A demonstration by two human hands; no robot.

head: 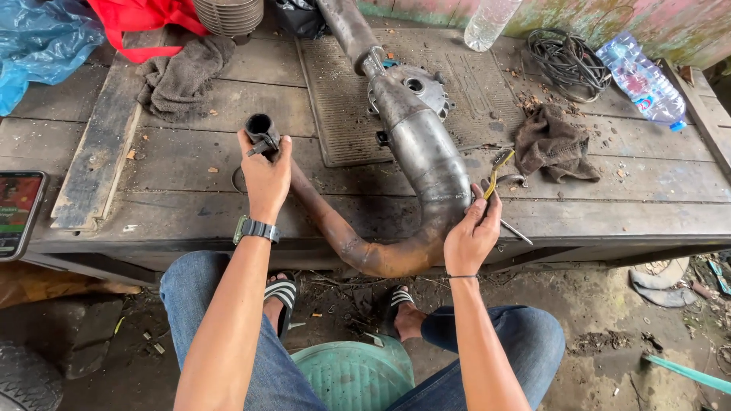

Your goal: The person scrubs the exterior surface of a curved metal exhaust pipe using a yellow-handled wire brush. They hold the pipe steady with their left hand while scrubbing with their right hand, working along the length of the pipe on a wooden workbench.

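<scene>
Phone [19,213] cut by left edge

A weathered wooden workbench [190,164] stands on a littered dirt floor [601,320] in daylight.

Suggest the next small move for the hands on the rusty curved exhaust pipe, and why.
Probably bring the yellow-handled tool in the right hand to the grey exhaust chamber: the left hand already grips the pipe's black inlet end, steadying it on the wooden bench.

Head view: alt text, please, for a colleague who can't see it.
A seated person's left hand grips the open end of a rusty curved exhaust pipe on a wooden workbench; the right hand, holding yellow-handled pliers, rests against the pipe's wide body.
</scene>
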